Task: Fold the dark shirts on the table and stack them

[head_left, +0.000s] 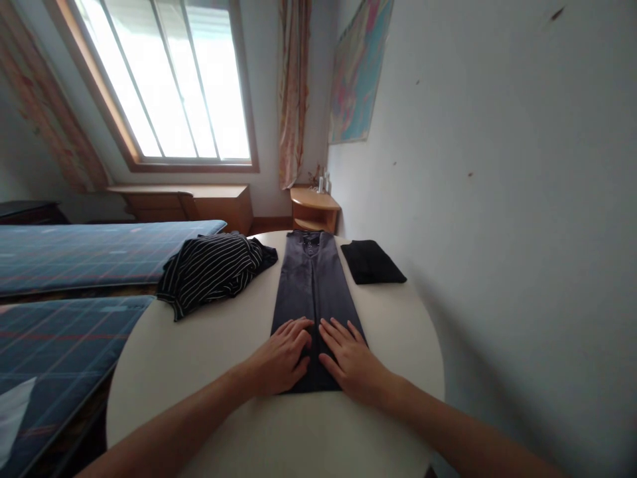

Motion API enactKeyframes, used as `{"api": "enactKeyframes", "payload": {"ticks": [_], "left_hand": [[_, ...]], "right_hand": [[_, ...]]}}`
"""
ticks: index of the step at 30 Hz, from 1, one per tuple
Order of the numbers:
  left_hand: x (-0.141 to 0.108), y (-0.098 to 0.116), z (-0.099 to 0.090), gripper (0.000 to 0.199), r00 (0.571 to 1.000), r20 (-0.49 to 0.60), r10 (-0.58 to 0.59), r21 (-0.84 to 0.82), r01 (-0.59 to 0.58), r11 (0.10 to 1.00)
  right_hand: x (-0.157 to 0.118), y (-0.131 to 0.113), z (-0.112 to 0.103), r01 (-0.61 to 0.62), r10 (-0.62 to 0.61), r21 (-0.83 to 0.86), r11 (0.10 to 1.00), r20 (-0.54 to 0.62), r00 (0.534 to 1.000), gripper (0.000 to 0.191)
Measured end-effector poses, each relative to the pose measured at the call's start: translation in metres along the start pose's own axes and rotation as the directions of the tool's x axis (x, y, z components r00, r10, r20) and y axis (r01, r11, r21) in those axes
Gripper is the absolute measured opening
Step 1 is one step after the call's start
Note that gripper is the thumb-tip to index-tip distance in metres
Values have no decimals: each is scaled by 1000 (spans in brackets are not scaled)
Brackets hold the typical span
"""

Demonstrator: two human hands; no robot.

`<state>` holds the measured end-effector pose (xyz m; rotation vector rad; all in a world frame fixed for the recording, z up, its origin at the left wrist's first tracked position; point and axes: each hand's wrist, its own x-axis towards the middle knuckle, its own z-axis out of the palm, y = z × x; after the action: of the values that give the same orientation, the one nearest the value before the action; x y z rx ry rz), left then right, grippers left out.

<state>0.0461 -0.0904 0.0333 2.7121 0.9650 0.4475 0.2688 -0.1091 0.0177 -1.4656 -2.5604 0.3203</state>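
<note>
Trousers (293, 292), dark-grey cloth, flat under outspread left hand (283, 358) and right hand (355, 362); black rectangular cloth (374, 262) folded, white-striped black garment (213, 269) crumpled.

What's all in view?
Trousers: 1, dark grey, mid-table
Striped garment: 1, black-and-white, table's far left
Folded cloth: 1, black, table's far right
Table: 1, off-white, centre
Mattresses: 2, blue plaid, left
White item: 1, white, lower left
Window: 1, brown-framed, background left
Curtains: 2, pinkish, flanking window
Right wall: 1, pale grey
Poster: 1, multicoloured, right wall
Desk: 1, brown, below window
Corner shelf: 1, brown, back corner
Small items: count unclear, pale, on shelf
Low furniture: 1, dark, far left
Left hand: 1, bare, on trousers
Right hand: 1, bare, on trousers
</note>
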Motion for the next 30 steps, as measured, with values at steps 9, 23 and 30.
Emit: {"api": "enactKeyframes", "payload": {"ticks": [9, 23, 30], "left_hand": [[-42, 9, -13, 13, 982, 76, 173, 170, -184, 968], [-29, 13, -14, 15, 1000, 13, 22, 273, -25, 962], [-45, -11, -21, 25, 999, 4, 49, 165, -49, 985]], "right_hand": [[-37, -15, -11, 104, -105, 48, 993, 29, 994, 66], [-17, -40, -15, -13, 7, -87, 996, -62, 998, 36], [-25, -12, -27, -7, 4, -68, 998, -45, 999, 42]]}}
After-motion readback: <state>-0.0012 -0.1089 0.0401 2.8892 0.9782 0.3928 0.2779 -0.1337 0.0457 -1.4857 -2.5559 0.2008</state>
